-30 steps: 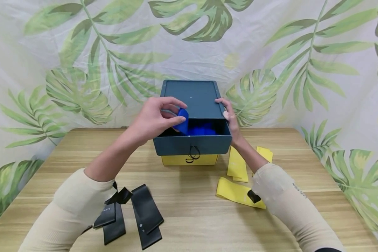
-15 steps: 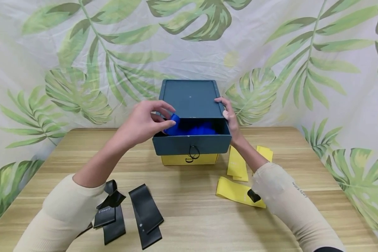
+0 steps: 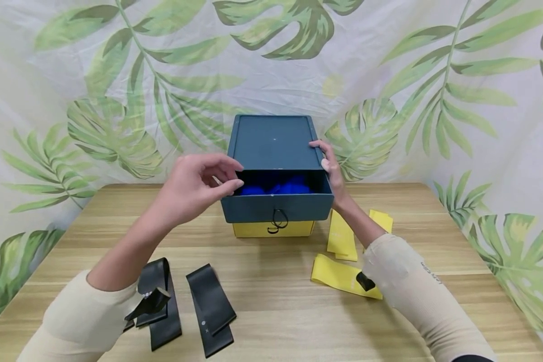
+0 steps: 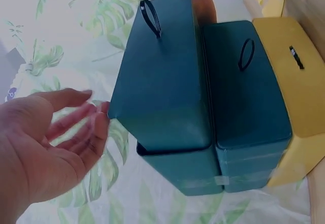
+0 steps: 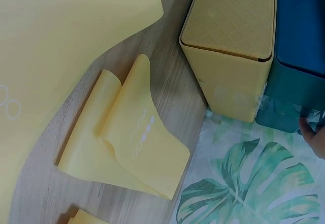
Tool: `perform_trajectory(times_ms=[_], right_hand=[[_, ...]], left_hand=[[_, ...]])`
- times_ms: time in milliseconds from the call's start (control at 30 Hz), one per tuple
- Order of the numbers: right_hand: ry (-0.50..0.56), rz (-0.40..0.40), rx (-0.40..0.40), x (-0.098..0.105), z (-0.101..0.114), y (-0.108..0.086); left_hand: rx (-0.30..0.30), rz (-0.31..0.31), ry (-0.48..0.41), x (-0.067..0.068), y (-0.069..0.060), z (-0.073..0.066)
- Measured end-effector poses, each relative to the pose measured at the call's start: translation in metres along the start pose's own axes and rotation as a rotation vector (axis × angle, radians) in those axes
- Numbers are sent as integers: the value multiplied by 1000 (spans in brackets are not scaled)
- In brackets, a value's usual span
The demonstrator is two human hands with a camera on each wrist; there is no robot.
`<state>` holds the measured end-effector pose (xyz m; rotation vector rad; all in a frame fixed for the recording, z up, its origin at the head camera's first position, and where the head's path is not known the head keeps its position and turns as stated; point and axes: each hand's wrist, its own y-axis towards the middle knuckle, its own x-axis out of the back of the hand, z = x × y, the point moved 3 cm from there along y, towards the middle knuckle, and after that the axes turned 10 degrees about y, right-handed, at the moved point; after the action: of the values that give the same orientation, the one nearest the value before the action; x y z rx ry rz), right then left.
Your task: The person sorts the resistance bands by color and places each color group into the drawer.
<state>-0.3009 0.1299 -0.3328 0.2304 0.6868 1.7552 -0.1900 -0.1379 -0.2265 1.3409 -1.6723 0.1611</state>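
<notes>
The top drawer point(image 3: 253, 208) of a dark blue drawer box point(image 3: 271, 143) is pulled out, with blue bands point(image 3: 291, 187) lying inside. My left hand point(image 3: 194, 183) is just left of the drawer, its fingers loosely bent and holding nothing. In the left wrist view its fingertips are close to the drawer's corner; whether they touch it I cannot tell. My right hand point(image 3: 332, 168) grips the right side of the box, one finger over the top edge. The right wrist view shows part of that hand point(image 5: 315, 138) at its edge.
Below the open drawer sit another dark blue drawer point(image 4: 244, 97) and a yellow one point(image 4: 292, 82), with black loop pulls. Black resistance bands point(image 3: 210, 301) lie at the front left. Yellow resistance bands point(image 3: 339, 276) lie at the right, under my right forearm. A leaf-print cloth point(image 3: 172, 60) hangs behind.
My left hand held a blue band over the drawer, lowered it inside and let it go. The hand then moved left, out of the drawer. My right hand stayed on the box.
</notes>
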Motion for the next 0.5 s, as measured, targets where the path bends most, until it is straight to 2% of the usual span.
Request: perform_trajectory(times_ms=[100, 167, 367, 433, 500], right_hand=[[12, -1, 0, 0, 1, 0], [20, -1, -1, 0, 1, -1], [46, 10, 13, -2, 0, -1], [46, 11, 18, -1, -1, -1], [47, 13, 20, -1, -2, 0]], left_hand=[[-81, 28, -118, -13, -8, -4], [-109, 96, -180, -27, -13, -6], [-122, 322, -212, -70, -21, -3], [-120, 374, -250, -79, -21, 0], [-109, 412, -327, -85, -20, 2]])
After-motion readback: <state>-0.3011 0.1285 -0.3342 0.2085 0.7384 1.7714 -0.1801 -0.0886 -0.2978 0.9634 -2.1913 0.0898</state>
